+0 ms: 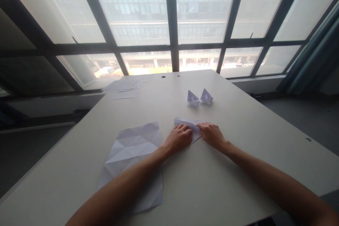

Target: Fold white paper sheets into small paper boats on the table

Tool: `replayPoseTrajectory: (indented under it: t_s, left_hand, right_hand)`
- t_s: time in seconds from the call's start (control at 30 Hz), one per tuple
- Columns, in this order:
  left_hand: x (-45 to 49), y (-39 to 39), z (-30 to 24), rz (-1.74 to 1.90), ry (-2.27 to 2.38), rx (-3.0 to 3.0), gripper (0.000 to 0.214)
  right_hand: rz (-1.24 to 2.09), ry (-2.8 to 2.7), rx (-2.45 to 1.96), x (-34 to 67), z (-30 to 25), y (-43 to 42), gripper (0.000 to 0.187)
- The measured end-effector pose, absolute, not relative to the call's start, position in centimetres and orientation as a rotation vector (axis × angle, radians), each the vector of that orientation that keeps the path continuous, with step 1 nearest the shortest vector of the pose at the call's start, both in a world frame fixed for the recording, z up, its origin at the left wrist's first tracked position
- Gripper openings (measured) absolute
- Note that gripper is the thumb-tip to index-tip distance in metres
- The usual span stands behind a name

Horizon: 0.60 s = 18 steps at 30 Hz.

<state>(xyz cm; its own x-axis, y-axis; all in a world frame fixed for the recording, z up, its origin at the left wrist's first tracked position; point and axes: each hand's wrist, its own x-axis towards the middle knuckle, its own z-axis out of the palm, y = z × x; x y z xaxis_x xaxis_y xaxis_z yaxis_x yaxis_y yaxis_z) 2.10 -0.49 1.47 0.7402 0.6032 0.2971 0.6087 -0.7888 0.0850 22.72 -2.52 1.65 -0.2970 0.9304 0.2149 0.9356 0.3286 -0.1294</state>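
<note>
A partly folded sheet of white paper (196,135) lies on the table in front of me, with a raised flap along its far edge. My left hand (180,137) presses on its left part, fingers curled together over it. At the right edge, my right hand (212,134) pinches the paper between thumb and fingers. Two folded paper boats, one (193,99) on the left and another (206,97) on the right, stand just beyond my hands. Under my left forearm is a creased, unfolded sheet (132,144), partly hidden by the arm.
Several loose white sheets (123,86) lie at the far left of the white table (238,127). Near its far edge is a dark round hole (163,76). Large framed windows (137,10) rise behind the table, and a blue curtain (309,49) hangs at the right.
</note>
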Motion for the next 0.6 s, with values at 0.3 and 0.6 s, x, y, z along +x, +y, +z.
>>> replayPoseTrajectory:
  t_s: [0.3, 0.6]
  left_hand:
    - [2.2, -0.9, 1.5, -0.579, -1.045, -2.78, 0.055]
    - [2.0, 0.5, -1.3, -0.361, -1.087, -2.926, 0.049]
  right_hand:
    - [0.009, -2.394, -1.597, 21.9, 1.1, -2.9, 0.024]
    - [0.027, -2.227, -1.573, 21.4, 0.0, -2.3, 0.034]
